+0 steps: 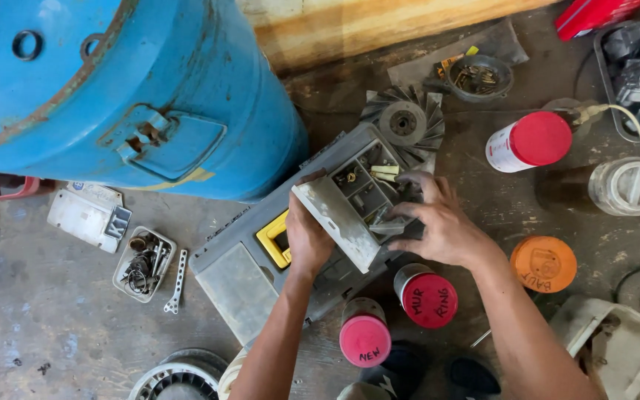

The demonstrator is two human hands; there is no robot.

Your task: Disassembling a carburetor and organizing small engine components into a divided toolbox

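Observation:
A grey toolbox (238,278) with a yellow latch lies on the concrete floor in front of me. My left hand (307,238) holds up the small compartment lid (337,222) on the box's top, keeping it tilted open. My right hand (438,222) reaches into the open compartment (368,185), its fingertips down among small metal parts; whether it grips one is hidden. Both forearms enter from the bottom of the view.
A big blue drum (112,89) stands at upper left. Jars with red (531,141), pink (364,337), dark red (427,296) and orange (544,263) lids surround the box. A finned metal rotor (405,118), a clear tray of bits (142,263) and a perforated strip (178,281) lie nearby.

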